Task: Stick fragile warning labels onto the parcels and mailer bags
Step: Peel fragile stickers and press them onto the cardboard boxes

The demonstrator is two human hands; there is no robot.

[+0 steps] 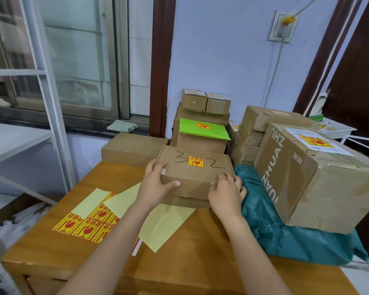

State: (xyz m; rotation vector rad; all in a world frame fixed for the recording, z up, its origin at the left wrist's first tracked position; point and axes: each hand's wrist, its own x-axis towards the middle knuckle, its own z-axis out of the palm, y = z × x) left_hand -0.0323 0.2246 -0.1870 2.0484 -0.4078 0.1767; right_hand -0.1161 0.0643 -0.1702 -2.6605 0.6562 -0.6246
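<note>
The flat brown box [195, 174] sits in the middle of the wooden table [51, 248], with its long side going left to right. It already has a yellow warning sticker [196, 162] on top. The left hand [156, 184] grips the box's left end and the right hand [226, 191] grips its right end, so both are equally close. It may rest on another box, but that is hard to see. The sticker sheet [87, 224] lies left of the box, nearer the left hand.

A small packing room: taped cardboard parcels [202, 116] stacked on a wooden table [179, 252] beside a window [73, 50].
</note>
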